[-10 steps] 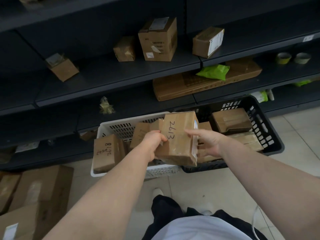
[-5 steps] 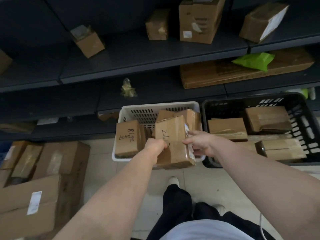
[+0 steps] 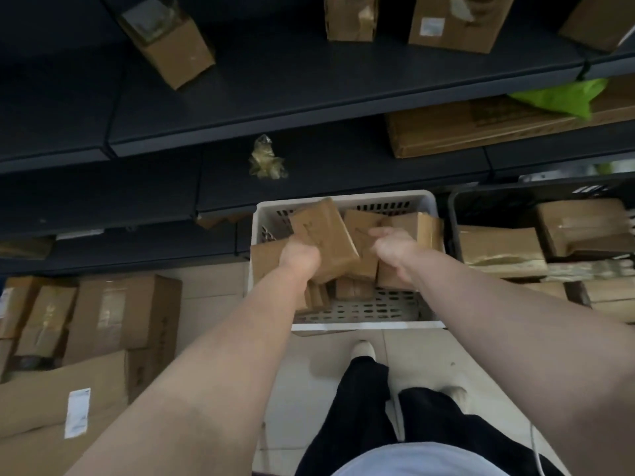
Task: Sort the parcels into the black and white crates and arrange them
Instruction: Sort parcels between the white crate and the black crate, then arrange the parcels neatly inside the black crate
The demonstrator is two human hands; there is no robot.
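A brown taped parcel (image 3: 319, 228) tilts over the white crate (image 3: 367, 326) on the floor, and my left hand (image 3: 299, 259) is shut on its near left corner. My right hand (image 3: 395, 249) hovers just right of that parcel with fingers loosely spread and nothing in them. Several other brown parcels (image 3: 422, 228) stand or lean inside the white crate. The black crate (image 3: 453, 207) sits directly to its right, holding several flat brown parcels (image 3: 498, 245).
Dark shelves (image 3: 309, 97) rise behind the crates with cardboard boxes, a flat carton (image 3: 481, 132), a green bag (image 3: 556, 97) and a crumpled tape wad (image 3: 266, 161). Large cartons (image 3: 120, 310) are stacked on the floor at the left. My shoe (image 3: 362, 350) is near the white crate.
The parcel has gone from upright between both hands down and tilted into the white crate. My right hand has let go of it. The view has shifted right and closer.
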